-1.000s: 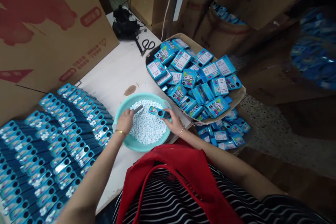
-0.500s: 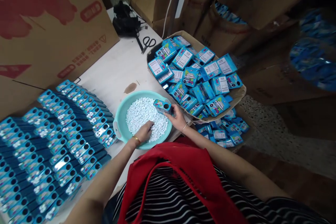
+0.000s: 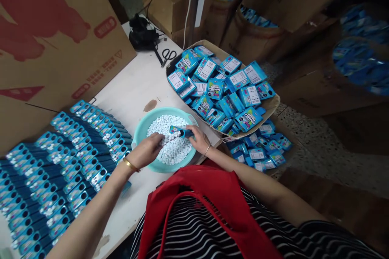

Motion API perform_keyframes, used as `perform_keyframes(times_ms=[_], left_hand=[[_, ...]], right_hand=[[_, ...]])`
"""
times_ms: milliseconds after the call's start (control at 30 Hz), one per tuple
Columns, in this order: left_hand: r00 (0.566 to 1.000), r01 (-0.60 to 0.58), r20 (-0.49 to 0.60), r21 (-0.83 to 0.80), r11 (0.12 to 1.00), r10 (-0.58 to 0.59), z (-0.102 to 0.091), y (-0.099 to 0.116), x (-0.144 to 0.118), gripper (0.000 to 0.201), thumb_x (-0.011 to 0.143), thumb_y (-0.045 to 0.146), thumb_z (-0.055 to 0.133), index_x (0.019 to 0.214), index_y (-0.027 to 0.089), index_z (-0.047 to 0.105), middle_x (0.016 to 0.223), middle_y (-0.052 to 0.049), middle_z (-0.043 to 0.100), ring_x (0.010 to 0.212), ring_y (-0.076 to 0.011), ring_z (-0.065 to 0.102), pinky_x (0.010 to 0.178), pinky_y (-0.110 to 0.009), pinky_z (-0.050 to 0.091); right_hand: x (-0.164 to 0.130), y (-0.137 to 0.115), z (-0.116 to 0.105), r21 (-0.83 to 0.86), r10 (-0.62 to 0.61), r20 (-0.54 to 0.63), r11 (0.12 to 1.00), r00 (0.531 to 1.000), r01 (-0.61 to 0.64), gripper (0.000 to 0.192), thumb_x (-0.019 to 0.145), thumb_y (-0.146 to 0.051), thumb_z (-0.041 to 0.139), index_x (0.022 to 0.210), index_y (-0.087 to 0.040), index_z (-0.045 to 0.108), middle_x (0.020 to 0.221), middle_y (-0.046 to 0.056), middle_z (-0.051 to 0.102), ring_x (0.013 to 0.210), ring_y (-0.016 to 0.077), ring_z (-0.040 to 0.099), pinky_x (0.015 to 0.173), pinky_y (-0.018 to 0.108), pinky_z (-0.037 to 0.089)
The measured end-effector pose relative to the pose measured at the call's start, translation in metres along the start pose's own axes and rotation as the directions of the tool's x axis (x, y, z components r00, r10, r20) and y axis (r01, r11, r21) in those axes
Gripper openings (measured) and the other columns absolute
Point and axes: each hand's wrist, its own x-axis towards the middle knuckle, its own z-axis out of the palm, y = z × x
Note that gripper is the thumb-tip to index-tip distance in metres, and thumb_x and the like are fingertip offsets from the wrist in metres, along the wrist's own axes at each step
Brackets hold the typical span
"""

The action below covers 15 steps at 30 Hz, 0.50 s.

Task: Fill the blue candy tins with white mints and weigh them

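Meanwhile, the left hand (image 3: 146, 150) had risen from the white pellets (image 3: 173, 147), seemingly pinching some against the small blue box (image 3: 179, 131) gripped by the right hand (image 3: 199, 139) over the teal plastic basin (image 3: 142, 123).

Right hand (image 3: 199, 141) grips a small blue box (image 3: 180, 131) over a teal basin (image 3: 142, 127) filled with white tablets (image 3: 170, 151). Left hand (image 3: 146, 151), cupped over the tablets, meets the box's near end; whether it encloses any is not discernible. The basin sits on a white table (image 3: 136, 85). Left of it lie rows of blue boxes (image 3: 60, 170). Right of it, a cardboard tray (image 3: 273, 107) holds loose blue boxes (image 3: 221, 89). Scissors (image 3: 167, 55) lie beyond.
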Motion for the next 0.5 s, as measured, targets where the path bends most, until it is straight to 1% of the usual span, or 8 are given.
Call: perform_keyframes(times_ms=[100, 167, 233, 300, 367, 400, 433, 500], left_hand=[[0.992, 0.084, 0.076, 0.184, 0.979, -0.099, -0.005, 0.022, 0.01, 0.024, 0.085, 0.013, 0.04, 0.105, 0.015, 0.054, 0.094, -0.008, 0.055, 0.08, -0.0181, 0.058, 0.076, -0.033, 0.047], [0.982, 0.142, 0.079, 0.301, 0.943, -0.173, -0.007, 0.041, 0.014, 0.029, 0.085, 0.01, 0.037, 0.109, 0.014, 0.052, 0.097, -0.01, 0.054, 0.073, -0.0173, 0.059, 0.07, -0.033, 0.048], [0.979, 0.159, 0.057, 0.386, 0.909, -0.196, -0.009, 0.059, 0.015, 0.034, 0.087, 0.009, 0.032, 0.116, 0.014, 0.051, 0.099, -0.011, 0.053, 0.069, -0.016, 0.059, 0.067, -0.032, 0.048], [0.985, 0.137, 0.038, 0.439, 0.888, -0.171, -0.013, 0.069, 0.012, 0.038, 0.089, 0.009, 0.029, 0.118, 0.015, 0.05, 0.095, -0.01, 0.054, 0.069, -0.0157, 0.058, 0.065, -0.031, 0.047], [0.989, 0.111, 0.033, 0.463, 0.879, -0.142, -0.017, 0.065, 0.009, 0.039, 0.089, 0.009, 0.029, 0.12, 0.018, 0.051, 0.09, -0.008, 0.055, 0.07, -0.0162, 0.058, 0.065, -0.03, 0.046], [0.99, 0.118, 0.014, 0.464, 0.878, -0.14, -0.018, 0.056, 0.008, 0.04, 0.089, 0.01, 0.03, 0.121, 0.02, 0.05, 0.09, -0.007, 0.055, 0.07, -0.0165, 0.057, 0.065, -0.03, 0.046], [0.988, 0.146, -0.025, 0.457, 0.877, -0.151, -0.018, 0.043, 0.008, 0.04, 0.089, 0.011, 0.031, 0.123, 0.021, 0.049, 0.091, -0.007, 0.055, 0.071, -0.0169, 0.057, 0.065, -0.03, 0.046], [0.968, 0.247, -0.144, 0.42, 0.874, -0.204, -0.009, 0.007, 0.014, 0.039, 0.09, 0.015, 0.033, 0.125, 0.021, 0.048, 0.097, -0.008, 0.055, 0.076, -0.0186, 0.057, 0.069, -0.031, 0.046]], right_hand=[[-0.002, 0.001, 0.007, -0.042, -0.045, 0.035, 0.998, 0.998, 0.046, 0.04, 0.076, -0.01, 0.048, 0.115, -0.022, 0.053, 0.118, 0.011, 0.061, 0.116, 0.0262, 0.053, 0.107, 0.049, 0.037], [-0.003, 0.003, 0.011, -0.053, -0.043, 0.042, 0.998, 0.998, 0.045, 0.04, 0.076, -0.011, 0.049, 0.115, -0.022, 0.053, 0.118, 0.011, 0.061, 0.115, 0.026, 0.054, 0.108, 0.05, 0.036], [-0.003, 0.004, 0.013, -0.043, -0.037, 0.038, 0.998, 0.999, 0.038, 0.039, 0.077, -0.012, 0.049, 0.115, -0.022, 0.053, 0.118, 0.011, 0.062, 0.115, 0.0258, 0.054, 0.108, 0.05, 0.036], [-0.003, 0.005, 0.014, -0.026, -0.029, 0.029, 0.999, 0.999, 0.03, 0.037, 0.078, -0.013, 0.05, 0.114, -0.022, 0.053, 0.118, 0.011, 0.062, 0.115, 0.0258, 0.054, 0.107, 0.05, 0.036], [-0.003, 0.006, 0.013, -0.012, -0.016, 0.019, 1.0, 1.0, 0.017, 0.035, 0.08, -0.015, 0.05, 0.114, -0.023, 0.053, 0.117, 0.011, 0.062, 0.115, 0.0258, 0.055, 0.107, 0.05, 0.037], [-0.003, 0.006, 0.012, -0.006, -0.011, 0.013, 1.0, 1.0, 0.011, 0.034, 0.08, -0.016, 0.05, 0.113, -0.023, 0.053, 0.116, 0.011, 0.062, 0.114, 0.0257, 0.055, 0.107, 0.049, 0.037], [-0.003, 0.005, 0.011, 0.0, -0.006, 0.006, 1.0, 1.0, 0.006, 0.034, 0.081, -0.016, 0.05, 0.113, -0.023, 0.053, 0.116, 0.01, 0.062, 0.114, 0.0256, 0.055, 0.107, 0.049, 0.038], [-0.002, 0.004, 0.007, 0.02, 0.01, -0.012, 1.0, 1.0, -0.01, 0.033, 0.081, -0.016, 0.049, 0.114, -0.023, 0.052, 0.116, 0.01, 0.061, 0.114, 0.0252, 0.055, 0.105, 0.047, 0.039]])
